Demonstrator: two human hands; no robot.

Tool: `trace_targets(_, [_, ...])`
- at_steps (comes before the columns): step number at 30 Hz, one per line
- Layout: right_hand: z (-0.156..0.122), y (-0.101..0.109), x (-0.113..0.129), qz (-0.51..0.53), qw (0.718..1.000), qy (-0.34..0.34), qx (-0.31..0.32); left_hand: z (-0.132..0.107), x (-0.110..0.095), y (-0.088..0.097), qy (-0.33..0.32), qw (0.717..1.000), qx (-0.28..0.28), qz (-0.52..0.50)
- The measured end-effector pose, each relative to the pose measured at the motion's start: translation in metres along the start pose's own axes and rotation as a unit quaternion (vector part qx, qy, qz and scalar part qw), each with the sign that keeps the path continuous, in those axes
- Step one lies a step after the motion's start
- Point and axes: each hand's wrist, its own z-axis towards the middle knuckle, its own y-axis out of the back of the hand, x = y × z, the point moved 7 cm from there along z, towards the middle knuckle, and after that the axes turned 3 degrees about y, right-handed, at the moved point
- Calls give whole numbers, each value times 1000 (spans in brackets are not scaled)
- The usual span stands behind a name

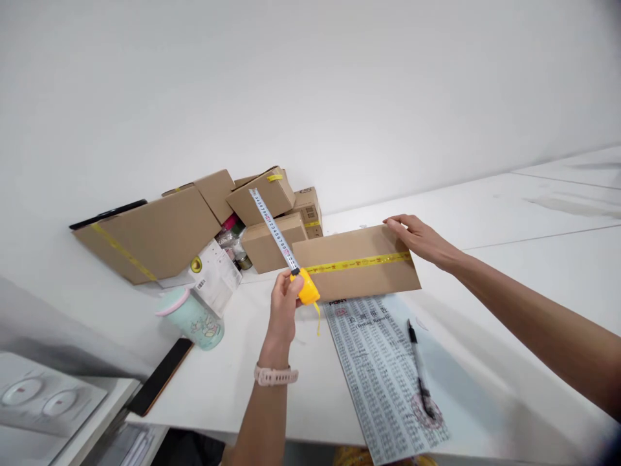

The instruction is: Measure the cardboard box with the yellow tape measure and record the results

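Note:
A yellow tape measure [308, 288] is gripped in my left hand [284, 304], with its metal blade [274, 228] drawn out and pointing up and to the left. My right hand [420, 239] pinches the upper right corner of a brown cardboard box [354, 249], which has yellow printed tape across its face. The box is held tilted over the table, and the tape measure's case overlaps its left end. Below it lies a printed report sheet [383, 369] with a black pen [419, 369] on top.
Several cardboard boxes [160, 226] are piled against the wall at the left. Near them stand a mint-green cup [191, 317] with a pink-rimmed lid and a white package [213, 278]. A black phone-like slab [162, 375] rests at the white table's [218, 388] left edge.

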Motion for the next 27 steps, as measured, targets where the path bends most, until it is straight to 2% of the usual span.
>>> trace_targets(3, [26,0,6,-97,994,9,-45,13,-16,-7,-9,1000,11,9])
trace_targets(6, [48,-7,6,-147,986,44,-64,2,-17,-20,-19,999,6,26])
trace_targets(8, [59,-13,7,-168,980,86,-66,-17,-8,-35,-9,999,31,25])
trace_targets(12, [68,-22,12,-174,974,138,-48,-57,26,-74,84,980,175,-37])
trace_targets(14, [65,-24,17,-179,969,164,-49,-68,41,-85,114,970,208,-52])
trace_targets(18, [53,-26,31,-241,939,239,-53,-74,60,-90,145,964,213,-56])
trace_targets(22, [48,-31,38,-310,905,290,-27,-77,71,-90,155,961,221,-57])
trace_targets(27, [50,-34,38,-320,896,307,-9,-85,85,-89,170,961,212,-50])
